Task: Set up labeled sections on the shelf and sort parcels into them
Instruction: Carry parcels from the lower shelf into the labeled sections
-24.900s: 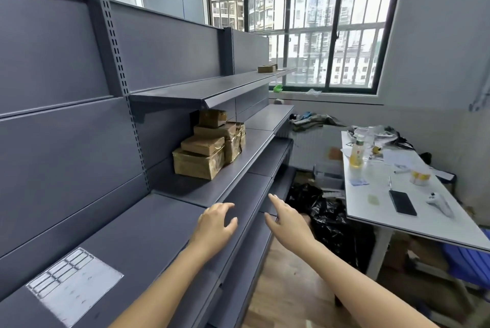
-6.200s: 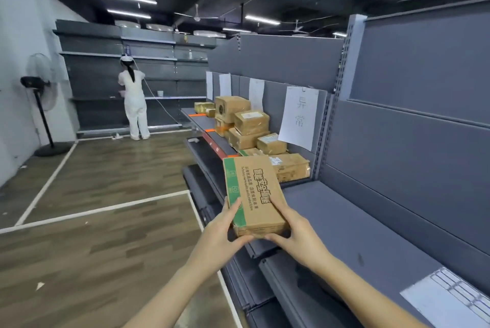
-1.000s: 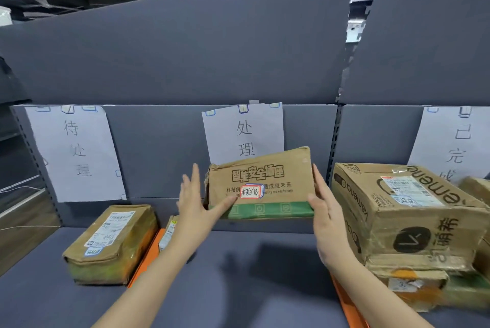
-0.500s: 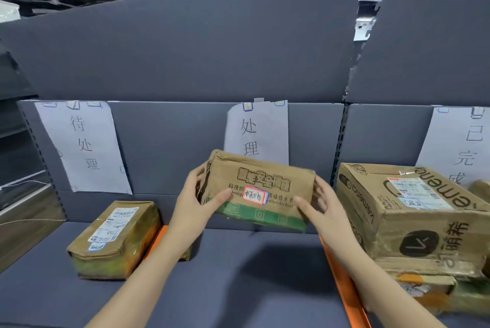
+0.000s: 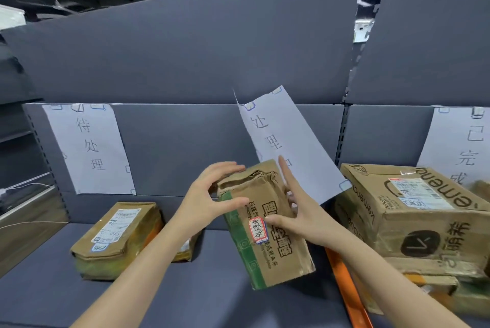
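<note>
Held parcel (image 5: 275,248), middle section of shelf (image 5: 198,298)

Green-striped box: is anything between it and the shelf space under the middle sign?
No parcel is in the way: the shelf below the green-striped box, held by left hand and right hand, shows bare. But the middle sign hangs askew, just behind the box, and could get pinned.

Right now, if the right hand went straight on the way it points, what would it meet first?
Probably the tilted paper label just beyond the right hand, though depth is unclear.
</note>
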`<state>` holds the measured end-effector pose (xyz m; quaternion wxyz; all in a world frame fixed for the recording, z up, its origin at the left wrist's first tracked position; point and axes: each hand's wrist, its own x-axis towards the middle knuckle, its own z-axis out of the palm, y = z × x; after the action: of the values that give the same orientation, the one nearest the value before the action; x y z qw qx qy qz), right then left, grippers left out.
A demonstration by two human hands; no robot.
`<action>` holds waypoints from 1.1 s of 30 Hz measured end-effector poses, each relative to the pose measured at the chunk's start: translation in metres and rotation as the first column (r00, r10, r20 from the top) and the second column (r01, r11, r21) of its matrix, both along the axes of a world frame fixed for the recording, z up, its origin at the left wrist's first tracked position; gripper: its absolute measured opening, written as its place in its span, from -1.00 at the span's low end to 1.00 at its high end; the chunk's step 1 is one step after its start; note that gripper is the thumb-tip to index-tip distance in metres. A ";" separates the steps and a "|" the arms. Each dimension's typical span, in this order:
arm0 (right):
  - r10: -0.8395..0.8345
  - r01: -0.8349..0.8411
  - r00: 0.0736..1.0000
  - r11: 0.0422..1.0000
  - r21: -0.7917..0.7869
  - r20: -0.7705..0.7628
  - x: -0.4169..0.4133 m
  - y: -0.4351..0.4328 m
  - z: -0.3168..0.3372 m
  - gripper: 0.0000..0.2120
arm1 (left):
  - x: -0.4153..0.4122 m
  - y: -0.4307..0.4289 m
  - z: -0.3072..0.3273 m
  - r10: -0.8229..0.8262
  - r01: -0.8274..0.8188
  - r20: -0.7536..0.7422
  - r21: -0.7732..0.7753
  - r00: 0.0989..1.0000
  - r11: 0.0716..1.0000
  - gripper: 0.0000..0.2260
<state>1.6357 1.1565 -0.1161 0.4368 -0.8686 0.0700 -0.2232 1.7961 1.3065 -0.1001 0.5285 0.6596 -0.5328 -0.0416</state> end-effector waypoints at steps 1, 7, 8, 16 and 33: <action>-0.035 0.034 0.999 0.999 0.032 0.038 0.000 0.002 0.000 -0.06 | -0.002 -0.001 -0.002 0.019 -0.019 -0.013 -0.023 1.000 1.000 -0.44; -0.328 0.174 0.874 0.900 0.400 0.360 -0.007 0.002 0.002 -0.04 | -0.018 0.009 -0.029 -0.043 0.061 -0.227 0.075 0.973 0.995 -0.17; -0.343 0.163 0.864 0.883 0.440 0.368 -0.008 0.001 0.000 -0.05 | -0.018 0.013 -0.032 -0.053 0.077 -0.221 0.102 0.974 0.992 -0.19; -0.357 0.185 0.860 0.884 0.428 0.364 -0.023 0.005 -0.003 -0.52 | 0.004 0.039 -0.005 -0.144 0.176 -0.188 0.169 0.971 0.970 -0.55; -0.380 0.282 0.864 0.909 0.308 0.330 -0.017 0.018 -0.038 -0.48 | -0.017 0.030 -0.036 0.278 -0.295 -0.307 -0.011 0.910 0.955 -0.45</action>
<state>1.6182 1.1746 -0.1545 0.5023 -0.7210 0.1599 -0.4498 1.7796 1.3365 -0.1361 0.6226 0.7011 -0.3441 -0.0490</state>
